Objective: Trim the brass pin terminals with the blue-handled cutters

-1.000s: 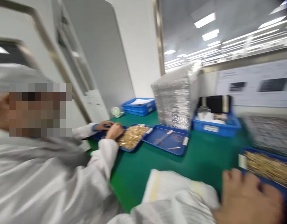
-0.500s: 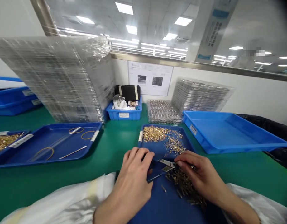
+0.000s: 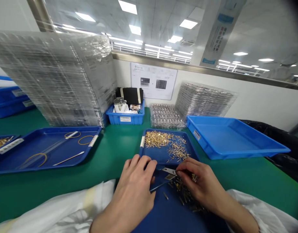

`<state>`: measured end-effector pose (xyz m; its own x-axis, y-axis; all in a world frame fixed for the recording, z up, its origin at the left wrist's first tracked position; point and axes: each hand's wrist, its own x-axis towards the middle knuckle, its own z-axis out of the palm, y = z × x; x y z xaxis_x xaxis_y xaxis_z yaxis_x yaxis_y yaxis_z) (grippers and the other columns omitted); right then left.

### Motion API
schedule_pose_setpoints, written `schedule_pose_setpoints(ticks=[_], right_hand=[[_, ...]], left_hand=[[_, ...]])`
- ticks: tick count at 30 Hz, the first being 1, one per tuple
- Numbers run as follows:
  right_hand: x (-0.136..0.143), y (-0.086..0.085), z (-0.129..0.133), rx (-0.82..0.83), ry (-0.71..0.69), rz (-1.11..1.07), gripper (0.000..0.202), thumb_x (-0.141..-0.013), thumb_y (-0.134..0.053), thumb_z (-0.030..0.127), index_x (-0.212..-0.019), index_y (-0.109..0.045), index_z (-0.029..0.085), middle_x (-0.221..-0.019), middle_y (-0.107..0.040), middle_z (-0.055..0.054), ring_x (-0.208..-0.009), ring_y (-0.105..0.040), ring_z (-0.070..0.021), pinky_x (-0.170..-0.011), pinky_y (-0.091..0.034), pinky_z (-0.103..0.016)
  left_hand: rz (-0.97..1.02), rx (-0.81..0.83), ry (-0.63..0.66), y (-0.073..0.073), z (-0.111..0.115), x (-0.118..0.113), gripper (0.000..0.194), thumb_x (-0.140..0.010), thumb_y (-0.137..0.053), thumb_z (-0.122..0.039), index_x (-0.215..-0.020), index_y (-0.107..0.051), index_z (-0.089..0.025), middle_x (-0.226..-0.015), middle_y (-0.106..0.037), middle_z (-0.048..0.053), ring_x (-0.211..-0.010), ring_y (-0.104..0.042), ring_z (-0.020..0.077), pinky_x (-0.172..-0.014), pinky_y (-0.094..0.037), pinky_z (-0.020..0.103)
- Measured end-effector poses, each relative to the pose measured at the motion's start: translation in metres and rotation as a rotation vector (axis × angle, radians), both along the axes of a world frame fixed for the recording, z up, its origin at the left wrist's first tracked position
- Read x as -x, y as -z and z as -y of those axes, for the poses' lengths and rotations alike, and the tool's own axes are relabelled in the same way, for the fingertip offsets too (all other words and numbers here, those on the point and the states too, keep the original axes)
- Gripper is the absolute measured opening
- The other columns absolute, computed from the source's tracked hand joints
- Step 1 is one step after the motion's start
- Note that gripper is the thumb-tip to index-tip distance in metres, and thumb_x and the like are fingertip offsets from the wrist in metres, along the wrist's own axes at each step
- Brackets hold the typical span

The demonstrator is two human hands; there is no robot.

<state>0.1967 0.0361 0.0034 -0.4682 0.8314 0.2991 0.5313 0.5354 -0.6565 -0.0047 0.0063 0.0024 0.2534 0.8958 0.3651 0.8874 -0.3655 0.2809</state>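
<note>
My left hand (image 3: 136, 184) is wrapped round the blue handles of a pair of pliers (image 3: 170, 172), whose metal part points right. At the pliers' tip my right hand (image 3: 199, 184) is closed, thumb and forefinger pinched together; what lies between them is too small to make out. Beneath the right hand is a heap of dark, thin metal pins (image 3: 185, 194), partly hidden by the fingers, on a dark blue tray (image 3: 160, 216). One loose pin (image 3: 165, 195) lies apart to the left. Gold-coloured pins (image 3: 157, 138) are piled in a blue tray (image 3: 145, 152) beyond the hands.
Left is a blue tray (image 3: 73, 161) with rubber bands and a cotton swab (image 3: 68, 158). Behind stand a tall stack of clear plastic trays (image 3: 59, 81), a blue bin (image 3: 126, 119) of supplies and filled clear trays (image 3: 167, 116). A shallow blue tray (image 3: 236, 139) sits right.
The view has shifted slightly, so the scene sits a little further left. Both hands keep nearly the same pose round the pliers and at their tip.
</note>
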Motion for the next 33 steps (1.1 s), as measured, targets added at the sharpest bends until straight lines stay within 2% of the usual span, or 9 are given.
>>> schedule_pose_setpoints(ticks=[11,19,21,24,26,29,33], right_hand=[[0.001,-0.002,0.000,0.027,0.015,0.000,0.017,-0.081,-0.047,0.012,-0.079,-0.063,0.017,-0.075,-0.059,-0.003,-0.065,-0.054,-0.0127,-0.058,-0.040,-0.022],[0.001,-0.005,0.002,-0.001,0.074,-0.122,0.013,-0.077,-0.049,0.014,-0.065,-0.054,0.015,-0.065,-0.053,-0.001,-0.062,-0.048,-0.0117,-0.056,-0.038,-0.020],[0.000,-0.004,-0.001,0.059,0.074,-0.194,0.014,-0.078,-0.050,0.018,-0.065,-0.052,0.015,-0.063,-0.050,0.000,-0.061,-0.045,-0.0110,-0.055,-0.037,-0.020],[-0.002,-0.003,-0.004,0.257,0.048,-0.308,0.018,-0.080,-0.050,0.026,-0.065,-0.050,0.015,-0.059,-0.045,0.002,-0.055,-0.040,-0.0088,-0.051,-0.034,-0.019],[-0.003,-0.004,-0.005,0.335,0.035,-0.310,0.018,-0.080,-0.049,0.026,-0.066,-0.048,0.015,-0.057,-0.043,0.003,-0.052,-0.038,-0.0080,-0.049,-0.032,-0.019],[-0.003,-0.008,-0.002,0.243,0.013,-0.150,0.008,-0.078,-0.046,0.016,-0.070,-0.049,0.016,-0.063,-0.048,0.002,-0.057,-0.043,-0.0095,-0.051,-0.034,-0.020],[-0.005,-0.011,0.001,-0.054,-0.077,0.107,0.011,-0.070,-0.047,0.006,-0.070,-0.050,0.016,-0.068,-0.052,0.000,-0.065,-0.048,-0.0122,-0.060,-0.035,-0.023]], left_hand=[[0.023,-0.008,0.026,0.002,-0.002,0.000,0.040,-0.063,-0.049,-0.004,-0.100,-0.052,-0.020,-0.099,-0.052,0.005,-0.095,-0.042,0.0256,-0.084,-0.038,0.045],[0.092,-0.058,0.032,0.001,0.001,-0.003,0.043,-0.065,-0.050,-0.004,-0.105,-0.050,-0.020,-0.104,-0.051,0.005,-0.095,-0.044,0.0252,-0.085,-0.038,0.047],[0.160,-0.048,0.020,0.000,0.002,-0.004,0.041,-0.066,-0.050,-0.004,-0.104,-0.051,-0.021,-0.102,-0.052,0.004,-0.093,-0.046,0.0230,-0.087,-0.039,0.045],[0.263,0.044,-0.003,-0.001,0.002,-0.005,0.039,-0.064,-0.053,-0.005,-0.099,-0.052,-0.021,-0.097,-0.054,0.002,-0.088,-0.048,0.0200,-0.086,-0.041,0.040],[0.276,0.098,-0.007,-0.002,0.002,-0.005,0.039,-0.062,-0.054,-0.005,-0.098,-0.053,-0.021,-0.096,-0.054,0.002,-0.087,-0.049,0.0196,-0.086,-0.042,0.040],[0.215,0.121,0.040,-0.002,0.000,-0.004,0.034,-0.064,-0.053,-0.007,-0.095,-0.053,-0.020,-0.096,-0.054,0.003,-0.089,-0.048,0.0209,-0.086,-0.042,0.040],[0.078,0.078,0.100,-0.001,-0.001,-0.001,0.033,-0.068,-0.048,-0.007,-0.097,-0.053,-0.021,-0.097,-0.053,0.004,-0.092,-0.046,0.0233,-0.081,-0.042,0.042]])
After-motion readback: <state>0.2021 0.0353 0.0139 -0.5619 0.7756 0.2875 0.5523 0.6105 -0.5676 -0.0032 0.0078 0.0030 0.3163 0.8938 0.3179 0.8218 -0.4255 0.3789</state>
